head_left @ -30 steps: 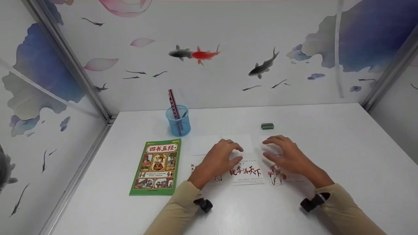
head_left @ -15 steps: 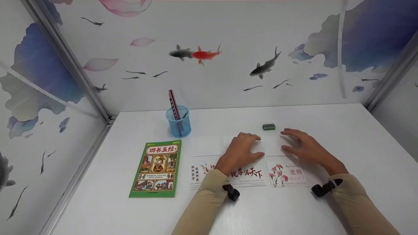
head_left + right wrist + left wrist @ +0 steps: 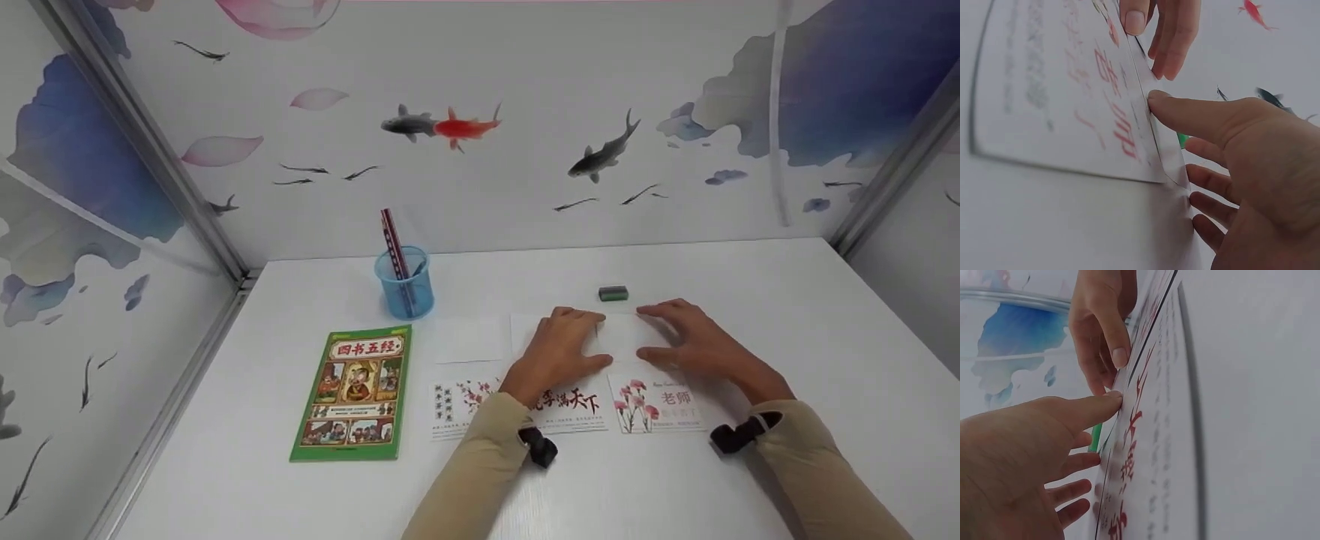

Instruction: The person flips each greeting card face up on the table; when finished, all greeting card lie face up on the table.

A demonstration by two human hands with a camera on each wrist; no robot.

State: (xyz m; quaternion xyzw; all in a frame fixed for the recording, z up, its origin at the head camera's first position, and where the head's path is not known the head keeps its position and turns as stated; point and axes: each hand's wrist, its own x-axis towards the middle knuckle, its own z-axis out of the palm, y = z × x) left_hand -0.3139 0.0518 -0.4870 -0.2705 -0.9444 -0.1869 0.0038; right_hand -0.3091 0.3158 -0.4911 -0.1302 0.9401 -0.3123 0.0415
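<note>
On the white table, three printed cards form a front row: a plum-blossom card (image 3: 454, 412), a red-calligraphy card (image 3: 574, 409) and a carnation card (image 3: 664, 405). Behind them lie blank white cards, one at left (image 3: 471, 341) and one at right (image 3: 621, 337); a middle one is partly hidden under my left hand (image 3: 555, 351). Both hands frame the right blank card, left hand at its left side, right hand (image 3: 701, 345) at its right. In the wrist views, each thumb touches near the front edge, with the other fingers spread toward the far edge.
Left of the cards lies a green comic-style book (image 3: 352, 394). A blue mesh pen holder (image 3: 405, 283) with pencils stands behind it. A small green eraser-like block (image 3: 613, 293) sits beyond the hands. Painted walls (image 3: 525, 60) enclose the table's back and sides.
Both hands have moved right, from around the middle blank card to the right one. Over the last half second they stay nearly still there. The carnation card has come into fuller view.
</note>
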